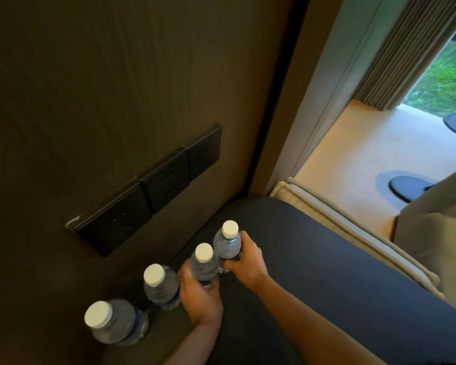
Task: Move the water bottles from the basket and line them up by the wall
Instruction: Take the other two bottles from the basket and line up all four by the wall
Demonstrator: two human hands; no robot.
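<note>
Several clear water bottles with white caps and blue labels stand in a row on a dark tabletop (313, 272), close to the brown wall (116, 88). The nearest bottle (113, 325) and the second bottle (159, 287) stand free. My left hand (199, 299) is wrapped around the third bottle (203, 264). My right hand (244, 259) grips the farthest bottle (227, 245) near its base. All the bottles are upright. No basket is in view.
A row of three black socket plates (153, 185) is mounted on the wall just above the bottles. The tabletop's rounded edge runs to the right, with a beige cushion (353, 227) below it. Beyond lie a tan floor (366, 154), a curtain and a window.
</note>
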